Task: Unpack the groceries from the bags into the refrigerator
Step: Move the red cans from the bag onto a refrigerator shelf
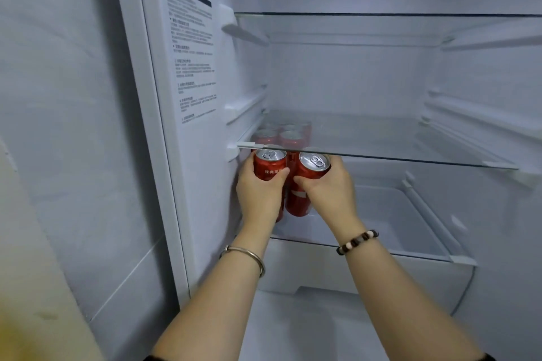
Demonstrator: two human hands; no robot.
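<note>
red cans (289,138) crowding shelf's left, glass shelf (381,157) close overhead, right side open

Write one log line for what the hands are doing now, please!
left hand: grips red metal drink can | right hand: grips second red metal can | place: lower glass shelf, left side | behind: more red cans

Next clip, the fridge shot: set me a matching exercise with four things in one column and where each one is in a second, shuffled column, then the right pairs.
Things:
1 silver bangle
2 beaded bracelet
3 tilted red can
4 printed label

Places:
a gripped in the right hand
b on the fridge's left inner wall
c on the wrist of the left hand
d on the wrist of the right hand

Pairs: 1-c; 2-d; 3-a; 4-b
</note>
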